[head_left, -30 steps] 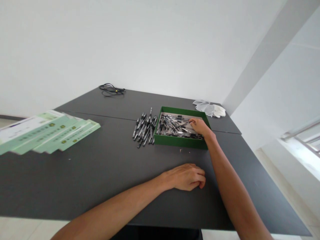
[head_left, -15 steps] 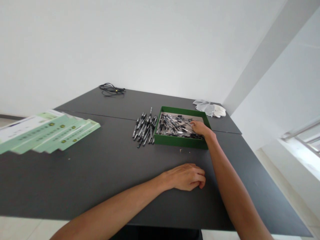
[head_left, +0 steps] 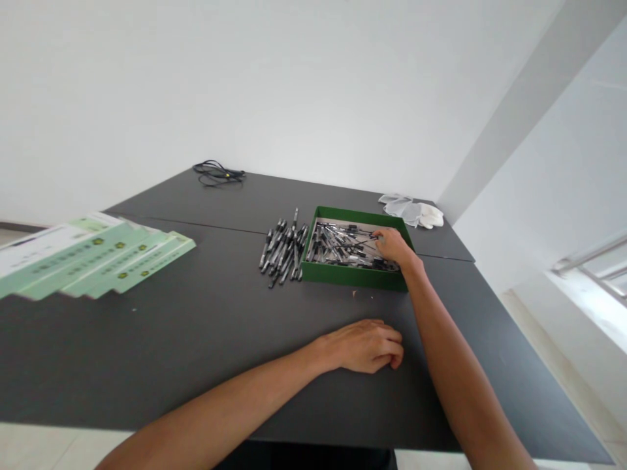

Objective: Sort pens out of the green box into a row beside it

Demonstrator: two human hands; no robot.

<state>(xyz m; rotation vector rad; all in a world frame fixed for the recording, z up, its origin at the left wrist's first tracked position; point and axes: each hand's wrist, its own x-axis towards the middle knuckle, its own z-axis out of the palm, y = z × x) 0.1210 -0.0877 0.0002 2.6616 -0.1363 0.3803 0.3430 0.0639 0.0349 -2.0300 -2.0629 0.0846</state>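
My right hand [head_left: 393, 247] reaches into a shallow green box [head_left: 353, 275] at its right side. Its thumb and fingertips are closed on a pen there, which the fingers partly cover. Many loose pens [head_left: 337, 243] with clear barrels and black caps lie crisscrossed in the box. Outside its left wall, more pens [head_left: 283, 251] form a pile on the dark table. My left hand [head_left: 368, 346] rests on the tabletop in front of the box, fingers curled in and nothing visible in them.
Fanned green and white cards or booklets [head_left: 105, 258] lie at the left. A coiled black cable [head_left: 218, 175] sits at the back of the table [head_left: 206, 313]. White gloves [head_left: 414, 211] lie behind the box, near the wall. Small scraps are in front of it.
My right hand has shifted slightly up and back inside the box, among the pens. My left hand stays in place.
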